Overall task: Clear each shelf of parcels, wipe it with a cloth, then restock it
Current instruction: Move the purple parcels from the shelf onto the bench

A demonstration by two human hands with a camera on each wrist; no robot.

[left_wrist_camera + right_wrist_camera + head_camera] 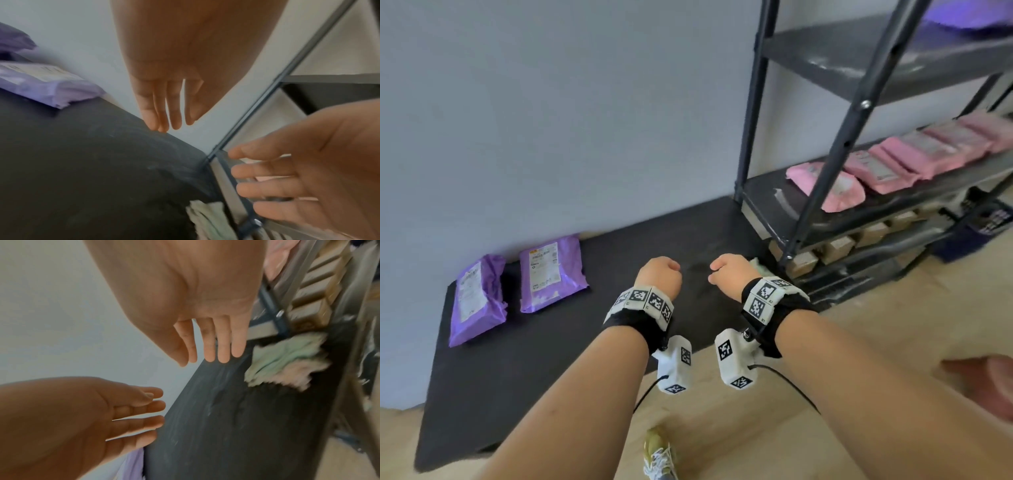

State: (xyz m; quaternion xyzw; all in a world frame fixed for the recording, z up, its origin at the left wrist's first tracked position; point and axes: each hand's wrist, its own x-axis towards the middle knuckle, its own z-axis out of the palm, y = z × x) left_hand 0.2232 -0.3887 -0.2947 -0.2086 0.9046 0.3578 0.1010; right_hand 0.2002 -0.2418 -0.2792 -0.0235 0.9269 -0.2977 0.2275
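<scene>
Shelving rack (835,144) stands to your right against the wall, its middle shelf (914,44) bare and dusty-looking, the one below it carrying a row of pink parcels (887,164), brown boxes (839,245) lower down. Black mat (551,342) lies on the floor beside the rack; two purple parcels (524,287) sit at its far left, well apart from your hands. Cloth (285,360), pale green and pink, lies crumpled on the mat just beside the rack's front leg, near your right hand (732,272). Both hands hover over the mat holding nothing: left hand (661,274) and right hand have fingers straight and relaxed in the wrist views, palms down. Parcels are soft poly mailers, likely light, floppy and a bit slick, so take them with a flat pinch at a long edge or scoop under the middle, not by a corner. Cloth is limp; bunch it from the top. Bare shelf probably wants wiping, so the cloth looks like your grab
</scene>
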